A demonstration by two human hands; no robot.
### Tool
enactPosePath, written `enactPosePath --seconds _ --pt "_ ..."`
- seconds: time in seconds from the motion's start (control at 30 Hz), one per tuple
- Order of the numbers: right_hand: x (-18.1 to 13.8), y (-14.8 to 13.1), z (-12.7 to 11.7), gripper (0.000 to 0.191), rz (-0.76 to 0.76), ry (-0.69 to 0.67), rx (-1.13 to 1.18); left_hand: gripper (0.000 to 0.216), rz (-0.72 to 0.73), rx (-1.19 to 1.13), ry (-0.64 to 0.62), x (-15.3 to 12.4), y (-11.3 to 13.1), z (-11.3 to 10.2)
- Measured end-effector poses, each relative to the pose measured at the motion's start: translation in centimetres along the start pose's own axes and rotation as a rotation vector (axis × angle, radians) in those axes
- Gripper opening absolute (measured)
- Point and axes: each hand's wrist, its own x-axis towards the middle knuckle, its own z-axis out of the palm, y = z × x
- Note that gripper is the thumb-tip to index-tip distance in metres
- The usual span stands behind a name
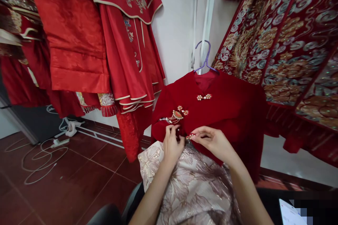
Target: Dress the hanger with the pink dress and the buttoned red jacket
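Note:
A dark red velvet jacket (224,105) hangs in front of me on a purple hanger (205,56). Below its neckline sits a jewelled flower clasp (204,97), and a fan-shaped brooch (176,115) with a second flower clasp is fixed lower left. My right hand (211,140) pinches another small jewelled clasp (190,136) at the jacket's front edge. Close to it, my left hand (173,142) has its fingers bent against the velvet; whether they grip anything is hidden. Under both forearms lies a pale pink fabric with metallic flowers (198,182).
Red garments with cream piping (132,59) hang at the left. Heavily embroidered red garments (287,42) hang at the right. White cables (44,156) and a power strip (60,143) lie on the tiled floor (92,175). A lit screen (292,212) shows at lower right.

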Motion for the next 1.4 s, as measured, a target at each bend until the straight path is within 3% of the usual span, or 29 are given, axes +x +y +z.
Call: enactPosePath --seconds 0.17,0.33,0.9,1.2,1.4 --pt "1.0 1.8 1.3 0.024 -0.064 0.072 -0.095 0.012 -0.043 -0.062 0.024 0.3 -0.4 0.3" --pt "2.0 3.0 2.6 0.023 -0.077 0.17 -0.127 0.014 -0.06 -0.135 0.024 0.3 -0.8 0.4" --pt "2.2 4.0 3.6 0.015 -0.18 0.249 -0.27 0.014 -0.17 -0.302 -0.128 1.4 -0.7 -0.2" --pt "2.1 3.4 2.7 0.015 -0.14 0.184 -0.244 0.018 -0.229 -0.36 -0.142 1.5 -0.5 -0.6" --pt "2.2 3.7 2.7 0.017 -0.121 0.194 -0.25 0.021 -0.195 -0.394 -0.169 1.6 -0.6 -0.5"
